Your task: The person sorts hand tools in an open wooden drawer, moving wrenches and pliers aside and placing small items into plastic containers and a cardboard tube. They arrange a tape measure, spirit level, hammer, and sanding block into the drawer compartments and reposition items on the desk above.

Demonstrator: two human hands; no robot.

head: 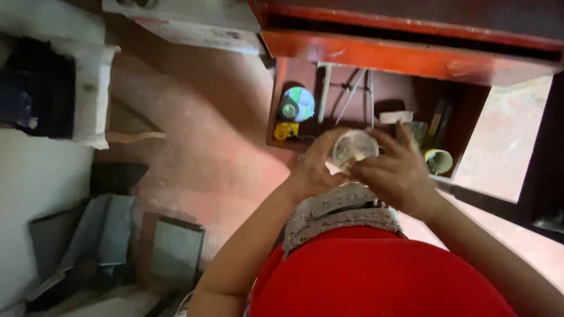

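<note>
Both of my hands are raised in front of me around a small round clear container with a pale lid (353, 147). My left hand (314, 165) cups its left side from below. My right hand (395, 170) wraps over its right side, fingers spread across the top. The container's contents are blurred and cannot be made out. Below the hands hangs a patterned grey-white zip pouch (338, 211) against my red clothing (382, 276).
A red wooden table (376, 53) stands ahead, with a low shelf (276, 100) holding a round blue-green tin (296, 104), a yellow tape measure (285, 130), a white roll (395, 117) and a yellowish tape roll (438, 161). Grey boards (176, 249) lie on the reddish floor at left.
</note>
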